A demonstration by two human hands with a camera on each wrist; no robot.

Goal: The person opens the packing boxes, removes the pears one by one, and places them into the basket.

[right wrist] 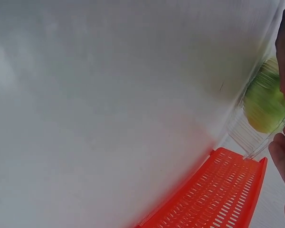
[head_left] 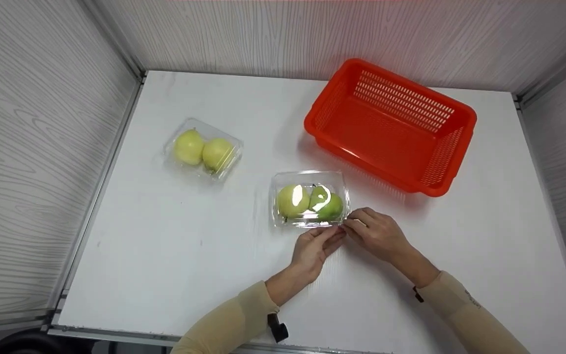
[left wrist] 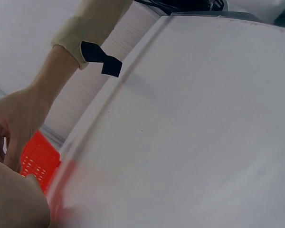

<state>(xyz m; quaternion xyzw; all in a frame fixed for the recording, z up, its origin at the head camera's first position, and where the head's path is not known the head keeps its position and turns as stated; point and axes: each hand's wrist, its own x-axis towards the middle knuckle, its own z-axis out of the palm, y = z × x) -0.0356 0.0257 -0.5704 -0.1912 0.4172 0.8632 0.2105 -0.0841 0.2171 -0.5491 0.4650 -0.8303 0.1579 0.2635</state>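
Note:
A clear plastic clamshell box [head_left: 308,178] sits mid-table with a yellow-green pear [head_left: 293,200] and a greener pear [head_left: 329,206] inside. My left hand [head_left: 315,250] pinches the near edge of this box toward its right corner, thumb uppermost. Right beside it, my right hand [head_left: 376,233] grips the same corner with bent fingers. In the right wrist view the box's ridged side [right wrist: 247,130] shows between both hands, with blurred green fruit behind the plastic. The left wrist view mostly catches bare table, and the box is hidden there.
A red perforated plastic basket [head_left: 386,147] stands at the back right, close behind the box. To the left lies a second clear box [head_left: 209,129] with two yellow-green pears [head_left: 203,151]. Pale wood-grain panels [head_left: 263,39] border the white table [head_left: 165,255].

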